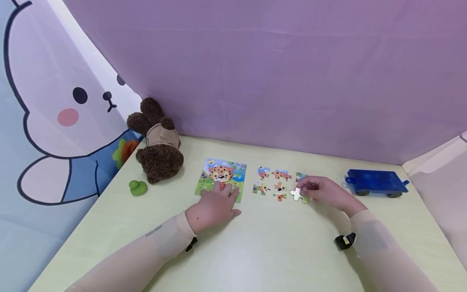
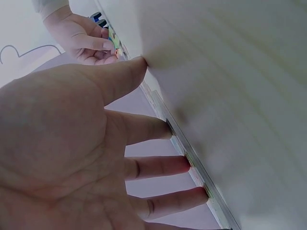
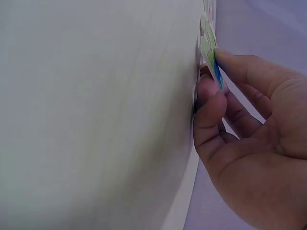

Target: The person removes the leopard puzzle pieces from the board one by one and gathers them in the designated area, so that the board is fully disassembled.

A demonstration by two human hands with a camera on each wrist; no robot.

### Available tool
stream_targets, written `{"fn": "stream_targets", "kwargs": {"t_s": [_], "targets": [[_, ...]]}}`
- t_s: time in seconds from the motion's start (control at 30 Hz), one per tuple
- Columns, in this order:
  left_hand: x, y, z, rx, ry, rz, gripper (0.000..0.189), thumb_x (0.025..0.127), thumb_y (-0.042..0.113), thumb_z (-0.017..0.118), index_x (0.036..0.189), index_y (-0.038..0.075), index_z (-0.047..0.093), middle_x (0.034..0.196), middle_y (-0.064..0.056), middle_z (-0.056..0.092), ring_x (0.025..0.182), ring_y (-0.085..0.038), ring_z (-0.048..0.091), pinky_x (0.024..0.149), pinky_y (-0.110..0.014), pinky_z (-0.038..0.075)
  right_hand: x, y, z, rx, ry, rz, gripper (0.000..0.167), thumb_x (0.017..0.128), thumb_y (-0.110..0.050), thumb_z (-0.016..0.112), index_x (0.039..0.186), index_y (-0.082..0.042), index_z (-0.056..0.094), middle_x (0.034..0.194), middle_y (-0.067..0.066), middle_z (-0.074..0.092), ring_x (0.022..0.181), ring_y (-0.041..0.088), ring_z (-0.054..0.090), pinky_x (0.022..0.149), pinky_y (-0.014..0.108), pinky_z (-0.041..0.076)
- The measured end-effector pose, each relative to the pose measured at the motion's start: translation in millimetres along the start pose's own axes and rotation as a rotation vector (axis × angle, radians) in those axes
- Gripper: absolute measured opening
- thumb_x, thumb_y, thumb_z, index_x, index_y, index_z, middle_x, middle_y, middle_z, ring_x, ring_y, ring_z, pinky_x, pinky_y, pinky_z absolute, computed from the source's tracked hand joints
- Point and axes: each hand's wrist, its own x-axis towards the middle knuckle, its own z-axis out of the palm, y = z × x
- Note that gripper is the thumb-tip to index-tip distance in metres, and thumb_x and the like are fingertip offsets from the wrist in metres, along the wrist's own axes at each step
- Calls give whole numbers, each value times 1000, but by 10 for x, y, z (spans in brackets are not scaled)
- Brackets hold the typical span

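Observation:
My left hand (image 1: pixel 213 209) rests with spread, nearly straight fingers on the lower part of a square card (image 1: pixel 237 174) showing a spotted leopard cub. In the left wrist view its fingertips (image 2: pixel 180 164) touch the card's edge side. Off to the right, my right hand (image 1: pixel 326 192) pinches a jigsaw puzzle piece (image 3: pixel 209 50) between thumb and fingers, tilted close over the table. The piece has green and blue colours. Left of this hand lie several loose puzzle pieces (image 1: pixel 281 174) in two rows; another piece (image 1: pixel 301 175) is partly hidden behind its fingers.
A brown plush bear (image 1: pixel 160 162) lies at the back left, with a small green toy (image 1: pixel 138 187) in front of it. A blue toy wagon (image 1: pixel 377 181) stands right of my right hand. A purple cloth (image 1: pixel 270 81) hangs along the table's back edge.

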Motion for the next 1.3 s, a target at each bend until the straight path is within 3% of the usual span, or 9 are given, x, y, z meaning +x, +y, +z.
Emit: {"fn": "stream_targets", "kwargs": {"t_s": [0.97,1.13,1.3], "targets": [[27,-15,48,29,12,10,77,108,63,49,168,17,38,159,-11,49,147,-47,44,99,-78,54,-47,37,16,-162,70,-54,22,104,-21,72,125,-18,76,112,4,69,99,19,60,82,25,54],[26,-15,50,24,6,8,78,108,64,48,168,16,36,161,-11,48,148,-48,43,99,-79,53,-55,-62,-25,-190,103,-60,28,104,-20,71,132,-15,73,113,5,69,103,21,61,85,28,56],[15,-1,37,17,12,-5,77,108,63,49,168,16,37,161,-12,48,147,-48,44,99,-79,54,9,-302,-28,-184,124,-101,28,105,-23,70,132,-14,72,115,5,70,103,22,63,84,31,57]]}}
